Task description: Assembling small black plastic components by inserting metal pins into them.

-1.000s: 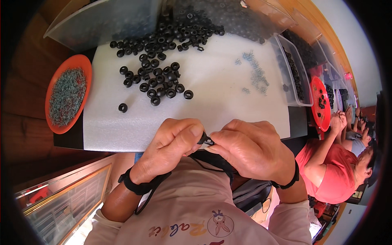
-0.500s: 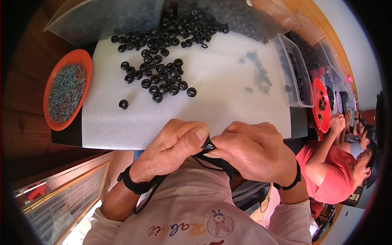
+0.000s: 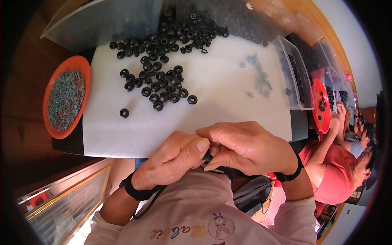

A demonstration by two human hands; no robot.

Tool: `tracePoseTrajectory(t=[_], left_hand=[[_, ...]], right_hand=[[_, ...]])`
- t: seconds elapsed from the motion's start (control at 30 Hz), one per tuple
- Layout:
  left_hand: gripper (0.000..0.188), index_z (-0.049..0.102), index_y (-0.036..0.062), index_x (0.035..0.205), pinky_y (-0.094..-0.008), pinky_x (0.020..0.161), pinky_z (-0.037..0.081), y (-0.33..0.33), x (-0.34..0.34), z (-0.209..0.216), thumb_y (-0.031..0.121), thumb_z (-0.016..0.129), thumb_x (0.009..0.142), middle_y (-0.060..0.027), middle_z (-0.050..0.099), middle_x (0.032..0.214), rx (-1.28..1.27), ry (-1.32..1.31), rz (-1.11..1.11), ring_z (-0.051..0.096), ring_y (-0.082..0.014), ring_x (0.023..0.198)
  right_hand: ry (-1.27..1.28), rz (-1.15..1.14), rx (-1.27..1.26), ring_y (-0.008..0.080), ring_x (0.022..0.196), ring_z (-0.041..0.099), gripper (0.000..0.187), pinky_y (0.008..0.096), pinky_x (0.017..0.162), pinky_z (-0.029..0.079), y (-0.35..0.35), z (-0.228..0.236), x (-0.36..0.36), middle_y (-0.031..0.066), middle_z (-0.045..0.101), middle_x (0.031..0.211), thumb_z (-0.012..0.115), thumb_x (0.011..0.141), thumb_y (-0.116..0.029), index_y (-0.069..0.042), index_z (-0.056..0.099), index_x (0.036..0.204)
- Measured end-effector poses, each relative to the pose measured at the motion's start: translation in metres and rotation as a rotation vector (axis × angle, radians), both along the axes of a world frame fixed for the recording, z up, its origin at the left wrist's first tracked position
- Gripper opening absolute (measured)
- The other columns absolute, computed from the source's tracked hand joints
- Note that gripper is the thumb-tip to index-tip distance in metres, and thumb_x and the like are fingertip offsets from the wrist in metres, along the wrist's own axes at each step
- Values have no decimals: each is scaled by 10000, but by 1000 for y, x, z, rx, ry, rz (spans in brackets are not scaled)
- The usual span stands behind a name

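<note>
Close in front of my shirt, my left hand (image 3: 173,161) grips a small black plastic part (image 3: 208,156) between thumb and curled fingers. Only a sliver of that part shows. My right hand (image 3: 251,149) curves over it from the other side, thumb at the part and index finger reaching across the left knuckles. What the right fingertips touch is largely hidden. Beyond both hands, loose round black plastic pieces with holes (image 3: 158,106) lie scattered on a white foam sheet (image 3: 110,130). One such piece (image 3: 124,113) sits apart at the left.
An orange plate (image 3: 55,126) of tiny metal springs stands at left. More small springs (image 3: 261,79) lie on the sheet's right side. Clear plastic bins (image 3: 102,26) line the back; another bin (image 3: 304,107) and a red plate (image 3: 322,127) stand right. A co-worker in red (image 3: 332,171) sits there.
My right hand has gone from a close pinch at the part to fingers raised over my left hand. My left hand has shifted slightly downward in view.
</note>
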State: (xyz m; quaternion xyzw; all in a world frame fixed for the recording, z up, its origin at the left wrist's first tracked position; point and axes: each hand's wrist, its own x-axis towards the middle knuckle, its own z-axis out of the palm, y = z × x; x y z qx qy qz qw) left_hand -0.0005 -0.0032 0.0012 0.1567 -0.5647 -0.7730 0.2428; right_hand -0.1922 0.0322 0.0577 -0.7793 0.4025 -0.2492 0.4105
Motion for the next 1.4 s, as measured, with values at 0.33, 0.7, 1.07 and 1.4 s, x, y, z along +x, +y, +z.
tracePoseTrajectory(t=[0.33, 0.7, 1.07, 1.4], left_hand=[[467, 451, 10, 653, -281, 481, 308, -3, 5, -5, 300, 356, 1007, -27, 432, 547, 1, -28, -37, 350, -109, 519], [437, 457, -2, 651, -272, 469, 283, -6, 0, -2, 220, 351, 1012, -23, 414, 540, 90, -95, 26, 320, -95, 511], [470, 473, 10, 656, -266, 469, 263, 0, -5, -3, 288, 340, 1011, 0, 420, 538, 76, -116, 116, 330, -81, 511], [472, 551, -12, 837, -241, 524, 316, 7, -4, -2, 406, 390, 986, -15, 465, 627, 77, -59, 209, 390, -81, 579]], right_hand=[[-49, 105, 113, 223, 640, 604, 353, 305, 570, 459, -16, -4, 0, 89, 599, 740, 680, 839, -191, 14, 540, 1091], [-103, 43, 70, 268, 673, 599, 358, 332, 568, 456, -18, -13, -2, 110, 590, 810, 687, 821, -150, 36, 530, 1083], [-139, -2, -12, 225, 624, 561, 410, 315, 548, 436, -15, -21, -1, 88, 557, 783, 706, 802, -184, 20, 535, 1115], [-135, -232, -32, 195, 598, 589, 330, 289, 514, 454, -4, -11, 5, 73, 569, 721, 729, 776, -147, -13, 544, 1015]])
